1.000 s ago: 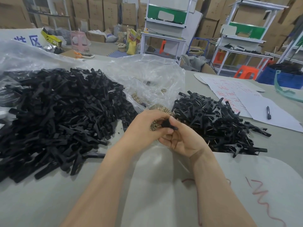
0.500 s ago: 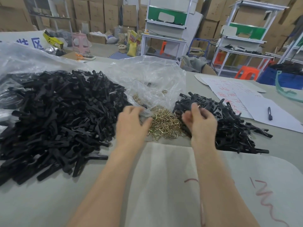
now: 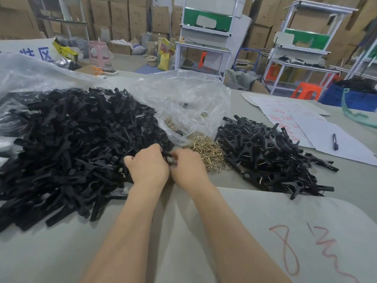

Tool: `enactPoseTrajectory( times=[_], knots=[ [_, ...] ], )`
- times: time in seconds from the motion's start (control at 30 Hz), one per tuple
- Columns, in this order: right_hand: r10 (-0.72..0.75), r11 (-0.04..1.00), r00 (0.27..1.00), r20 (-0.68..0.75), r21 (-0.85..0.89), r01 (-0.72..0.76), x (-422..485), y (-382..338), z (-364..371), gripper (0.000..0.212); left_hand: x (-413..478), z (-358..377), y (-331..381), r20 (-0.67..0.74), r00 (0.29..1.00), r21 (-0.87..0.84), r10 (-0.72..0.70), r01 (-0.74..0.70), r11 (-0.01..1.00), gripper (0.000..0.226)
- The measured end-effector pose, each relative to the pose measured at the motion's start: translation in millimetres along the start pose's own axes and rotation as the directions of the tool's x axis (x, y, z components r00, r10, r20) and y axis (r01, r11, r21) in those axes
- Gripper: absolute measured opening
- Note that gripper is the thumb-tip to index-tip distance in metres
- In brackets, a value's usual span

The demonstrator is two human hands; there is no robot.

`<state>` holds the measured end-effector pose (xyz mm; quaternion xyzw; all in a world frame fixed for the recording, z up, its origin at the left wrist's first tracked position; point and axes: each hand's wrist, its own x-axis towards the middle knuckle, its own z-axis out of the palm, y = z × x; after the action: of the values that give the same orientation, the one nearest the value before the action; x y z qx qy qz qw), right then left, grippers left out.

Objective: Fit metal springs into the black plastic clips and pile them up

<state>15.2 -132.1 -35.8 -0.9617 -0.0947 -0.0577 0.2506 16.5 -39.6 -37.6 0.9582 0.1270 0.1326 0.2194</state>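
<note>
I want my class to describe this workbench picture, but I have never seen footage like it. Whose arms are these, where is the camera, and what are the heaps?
No machine here: a person works with bare hands, and one camera worn on the head looks forward and down. The left hand and right hand pinch one black clip between them. On the grey table lie a big heap of loose black parts at left, a small pile of brass-coloured springs in the middle, and sprung clips piled at right.

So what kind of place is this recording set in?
Most likely a small factory or warehouse assembly floor: stacked cardboard boxes along the back wall, metal-framed workstations, and a table heaped with black plastic clips and loose metal springs.
</note>
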Motion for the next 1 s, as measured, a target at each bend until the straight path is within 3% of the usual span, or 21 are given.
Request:
enactPoseTrajectory(
  times=[0.1,0.23,0.3,0.37,0.43,0.5,0.57,0.63,0.7,0.9,1.0],
  knots=[
    [0.013,0.987,1.0,-0.016,-0.158,-0.015,3.3,-6.7,9.6,0.028,0.6,-4.1,-0.4,-0.036,0.999,-0.084,-0.003,0.0,0.996,0.022],
    [0.008,0.985,0.996,-0.084,-0.172,-0.023,7.0,-6.4,14.6,0.024,0.5,-6.2,1.1,-0.143,0.989,-0.37,0.023,-0.075,0.926,0.022],
    [0.073,0.997,0.984,-0.163,0.03,-0.069,6.9,-3.0,11.1,0.021,2.3,-7.5,5.2,-0.152,0.988,-0.529,0.036,-0.112,0.841,0.026],
    [0.208,0.931,0.947,-0.246,0.346,-0.114,6.4,4.8,-0.1,0.019,3.5,-7.2,9.7,-0.118,0.992,-0.638,0.039,-0.106,0.763,0.033],
    [0.345,0.733,0.913,-0.217,0.67,-0.118,4.9,15.9,-15.1,0.019,2.9,-4.8,14.3,-0.011,0.997,-0.729,0.073,-0.058,0.682,0.031],
    [0.412,0.361,0.909,-0.066,0.927,-0.097,1.6,27.6,-30.1,0.019,-1.6,0.2,20.5,0.075,0.986,-0.771,0.152,-0.04,0.636,0.017],
    [0.394,0.041,0.918,0.04,0.997,-0.061,-4.2,37.1,-40.7,0.024,-5.4,4.0,25.6,0.085,0.976,-0.749,0.201,-0.071,0.659,0.021],
    [0.347,-0.103,0.934,0.084,0.993,-0.051,-10.7,42.2,-41.7,0.026,-9.3,5.7,27.0,0.072,0.973,-0.667,0.217,-0.115,0.736,0.041],
    [0.308,-0.101,0.946,0.102,0.992,-0.074,-15.1,43.0,-36.2,0.024,-11.1,7.2,26.6,0.101,0.971,-0.648,0.218,-0.102,0.755,0.046],
    [0.265,0.194,0.963,0.048,0.976,-0.102,-16.5,42.8,-24.1,0.007,-7.8,9.5,24.4,0.179,0.956,-0.77,0.234,-0.013,0.639,0.033],
    [0.292,0.229,0.956,0.025,0.969,-0.095,-16.2,41.7,-21.9,0.01,-6.7,11.2,22.0,0.193,0.957,-0.784,0.216,0.018,0.621,0.032]
  ],
)
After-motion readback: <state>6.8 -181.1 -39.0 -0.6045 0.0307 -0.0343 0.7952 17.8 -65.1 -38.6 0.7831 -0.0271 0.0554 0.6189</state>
